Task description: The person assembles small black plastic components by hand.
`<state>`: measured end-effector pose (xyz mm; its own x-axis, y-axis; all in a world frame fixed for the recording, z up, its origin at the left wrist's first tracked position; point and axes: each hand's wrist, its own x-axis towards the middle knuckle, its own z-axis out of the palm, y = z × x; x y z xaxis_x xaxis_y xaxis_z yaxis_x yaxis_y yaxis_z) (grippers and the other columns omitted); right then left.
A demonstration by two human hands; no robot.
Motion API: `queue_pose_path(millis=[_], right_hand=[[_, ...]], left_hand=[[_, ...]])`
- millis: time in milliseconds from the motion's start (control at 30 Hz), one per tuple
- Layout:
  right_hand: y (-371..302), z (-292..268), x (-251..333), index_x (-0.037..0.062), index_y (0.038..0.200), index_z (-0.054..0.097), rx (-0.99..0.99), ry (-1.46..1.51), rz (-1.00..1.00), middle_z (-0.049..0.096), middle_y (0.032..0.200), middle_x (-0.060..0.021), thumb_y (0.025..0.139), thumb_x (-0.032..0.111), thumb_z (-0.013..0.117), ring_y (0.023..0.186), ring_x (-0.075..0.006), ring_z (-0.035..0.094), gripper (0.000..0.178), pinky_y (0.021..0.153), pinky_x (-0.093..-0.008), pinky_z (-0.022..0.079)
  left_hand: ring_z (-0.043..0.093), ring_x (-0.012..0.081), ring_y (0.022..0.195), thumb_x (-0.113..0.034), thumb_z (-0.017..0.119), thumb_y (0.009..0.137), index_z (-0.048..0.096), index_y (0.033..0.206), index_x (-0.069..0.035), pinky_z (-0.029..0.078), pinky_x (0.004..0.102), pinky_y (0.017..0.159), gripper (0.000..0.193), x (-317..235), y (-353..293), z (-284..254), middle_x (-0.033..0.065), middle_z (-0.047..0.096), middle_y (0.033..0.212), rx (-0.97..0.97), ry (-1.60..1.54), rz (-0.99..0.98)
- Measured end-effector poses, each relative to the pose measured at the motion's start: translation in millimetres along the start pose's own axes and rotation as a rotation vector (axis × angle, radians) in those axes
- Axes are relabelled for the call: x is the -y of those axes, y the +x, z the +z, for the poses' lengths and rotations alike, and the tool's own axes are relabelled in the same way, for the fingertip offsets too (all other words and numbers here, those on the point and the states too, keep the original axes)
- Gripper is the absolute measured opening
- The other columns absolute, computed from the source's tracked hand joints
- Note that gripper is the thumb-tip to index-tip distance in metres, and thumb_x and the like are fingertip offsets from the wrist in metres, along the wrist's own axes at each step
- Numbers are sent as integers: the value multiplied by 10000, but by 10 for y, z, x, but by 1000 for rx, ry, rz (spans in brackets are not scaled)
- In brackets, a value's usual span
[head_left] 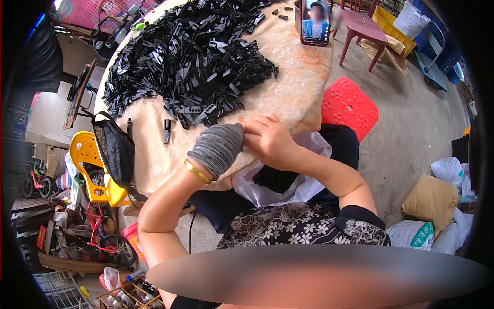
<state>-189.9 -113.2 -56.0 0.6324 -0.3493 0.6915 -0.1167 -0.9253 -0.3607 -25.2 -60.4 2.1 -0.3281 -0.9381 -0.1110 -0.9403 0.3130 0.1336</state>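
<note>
At the near edge of the round counter point(288, 87), the person's two hands met. The left hand point(218, 147) wore a grey knit glove, and a gold bangle point(197, 171) sat on that wrist. The right hand point(270, 140) was bare. Its fingers were bent and pressed against the tip of the glove. Something small seemed to be pinched between the hands, but the fingers hid it. I could not tell what it was, which way it pointed, or how tightly either hand was closed.

A big pile of black plastic clips point(190, 56) covered the far half of the counter. The clips were long and thin. They lay mixed up and pointed every way. One loose clip point(166, 131) lay apart, near the left hand, with its long side running away from the person.

A white plastic bag point(278, 188) hung open under the hands, at the counter's edge. A phone point(313, 21) stood upright at the far side, cut off by the top of the view. A black mesh bag point(115, 148) hung at the left side of the counter. A red stool point(349, 105) stood on the floor to the right.
</note>
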Motion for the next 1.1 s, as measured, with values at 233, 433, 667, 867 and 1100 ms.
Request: queue_pose_path(millis=[233, 433, 667, 867, 1100], right_hand=[[-135, -56, -121, 74, 872, 636, 3, 60, 43, 597, 867, -38, 687, 92, 696, 842, -248, 570, 195, 773, -377, 405], [-69, -162, -120, 47, 883, 627, 68, 463, 24, 625, 840, -64, 667, 109, 719, 823, -268, 595, 243, 752, -359, 420], [-127, -158, -7, 65, 872, 628, 232, 511, 122, 640, 751, -46, 686, 149, 740, 761, -242, 618, 233, 969, -436, 339], [-152, -407, -74, 80, 833, 663, 338, 401, 5, 634, 731, -42, 738, 192, 699, 767, -243, 616, 151, 900, -414, 398], [207, -233, -375, 71, 911, 657, -54, -8, 121, 605, 802, -82, 810, 168, 617, 714, -291, 611, 145, 610, -370, 480]], left_hand=[[614, 324, 664, -203, 608, 784, 557, 871, -27, 480, 417, 593, 203, -49, -58, 39, 168, 608, 689, -93, -4, -41], [635, 166, 686, -140, 715, 759, 469, 1279, -63, 499, 305, 628, 581, -188, -282, 82, 110, 633, 753, -36, -507, -150], [646, 310, 816, -236, 722, 758, 381, 1349, -73, 506, 378, 723, 701, -380, -472, 247, 157, 635, 942, -223, -440, -46], [607, 296, 802, -299, 649, 791, 452, 1319, -161, 492, 399, 679, 580, -53, -652, -91, 130, 616, 925, -370, -164, -60], [554, 326, 1024, -29, 498, 791, 604, 1150, -222, 491, 372, 834, 421, 1236, -943, -118, 165, 553, 1153, -193, 450, -334]])
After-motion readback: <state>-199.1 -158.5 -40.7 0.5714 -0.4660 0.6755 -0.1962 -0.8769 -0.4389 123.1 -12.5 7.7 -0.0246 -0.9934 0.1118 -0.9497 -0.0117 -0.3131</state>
